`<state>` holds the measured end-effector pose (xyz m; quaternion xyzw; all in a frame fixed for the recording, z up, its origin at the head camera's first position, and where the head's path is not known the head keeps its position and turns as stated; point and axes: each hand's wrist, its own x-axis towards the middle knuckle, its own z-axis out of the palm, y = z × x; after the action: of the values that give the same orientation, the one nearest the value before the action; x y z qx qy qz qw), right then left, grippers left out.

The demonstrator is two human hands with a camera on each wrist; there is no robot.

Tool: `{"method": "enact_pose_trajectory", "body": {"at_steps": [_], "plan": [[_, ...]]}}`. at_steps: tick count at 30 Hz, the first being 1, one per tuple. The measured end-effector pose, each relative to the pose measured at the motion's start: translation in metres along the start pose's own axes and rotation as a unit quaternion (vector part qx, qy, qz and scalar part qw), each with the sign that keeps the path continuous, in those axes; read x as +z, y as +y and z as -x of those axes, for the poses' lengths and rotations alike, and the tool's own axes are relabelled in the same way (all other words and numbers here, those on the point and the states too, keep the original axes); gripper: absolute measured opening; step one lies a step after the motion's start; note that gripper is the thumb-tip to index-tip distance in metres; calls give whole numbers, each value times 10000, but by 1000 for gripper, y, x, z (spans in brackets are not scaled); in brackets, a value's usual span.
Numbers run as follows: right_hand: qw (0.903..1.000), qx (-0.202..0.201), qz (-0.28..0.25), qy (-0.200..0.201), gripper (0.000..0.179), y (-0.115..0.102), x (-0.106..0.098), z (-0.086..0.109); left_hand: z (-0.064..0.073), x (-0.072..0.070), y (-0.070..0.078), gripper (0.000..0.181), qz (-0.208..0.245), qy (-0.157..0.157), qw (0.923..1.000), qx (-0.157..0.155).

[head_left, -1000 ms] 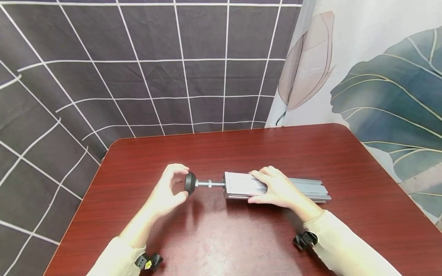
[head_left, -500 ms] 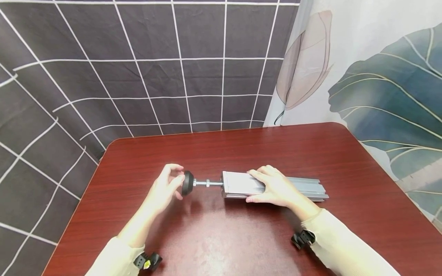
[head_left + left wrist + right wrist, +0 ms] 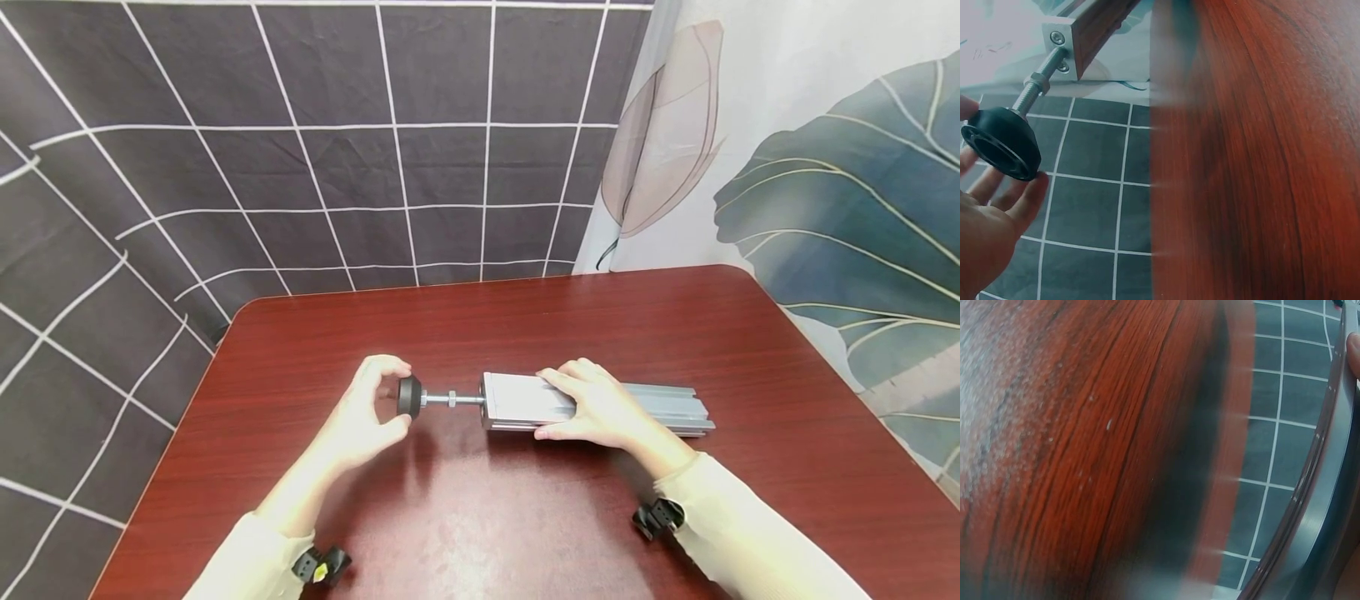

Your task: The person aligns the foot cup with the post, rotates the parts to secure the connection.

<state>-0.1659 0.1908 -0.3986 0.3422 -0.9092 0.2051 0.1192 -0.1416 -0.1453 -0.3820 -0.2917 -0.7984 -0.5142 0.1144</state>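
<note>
A silver aluminium extrusion (image 3: 521,398) lies lengthwise across the table. My right hand (image 3: 603,412) grips it near its middle from above, thumb on the near side. From its left end plate (image 3: 1056,39) sticks out a threaded rod (image 3: 471,400) carrying a hex nut (image 3: 1038,82). At the rod's outer end is a black round levelling foot (image 3: 409,397), hollow underneath in the left wrist view. Around the rim of this foot my left hand (image 3: 358,429) curls its thumb and fingers, fingertips right at the edge. The right wrist view catches only the extrusion's side (image 3: 1310,519) and a fingertip.
The reddish-brown wooden table (image 3: 480,333) has rounded far corners. Behind it hangs a dark grid-patterned cloth (image 3: 442,167), with a leaf-print curtain (image 3: 825,208) at the right. Small black devices (image 3: 322,567) sit on both wrists.
Half a second ago my left thumb lay up against the foot's face; now it has swung back down to the near rim, fingers spread around it. The right hand and extrusion have stayed put.
</note>
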Motion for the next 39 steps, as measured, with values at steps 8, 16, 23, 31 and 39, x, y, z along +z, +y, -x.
{"method": "enact_pose_trajectory", "body": {"at_steps": [8,16,23,31,39], "plan": [[10000,25,12,-19,74,-1,-1,-1,-3,-1,19,51,-224,156,9995,-136],[10000,13,6,14,74,0,0,-1,-2,-2,10,31,3,376,9744,-2216],[9998,-101,43,162,72,3,2,0,-4,0,12,31,40,310,9709,-2375],[9999,-85,15,137,72,3,1,0,0,1,5,48,423,290,9970,-588],[9999,-48,-1,125,74,3,0,0,0,2,4,54,442,249,9987,49]]}}
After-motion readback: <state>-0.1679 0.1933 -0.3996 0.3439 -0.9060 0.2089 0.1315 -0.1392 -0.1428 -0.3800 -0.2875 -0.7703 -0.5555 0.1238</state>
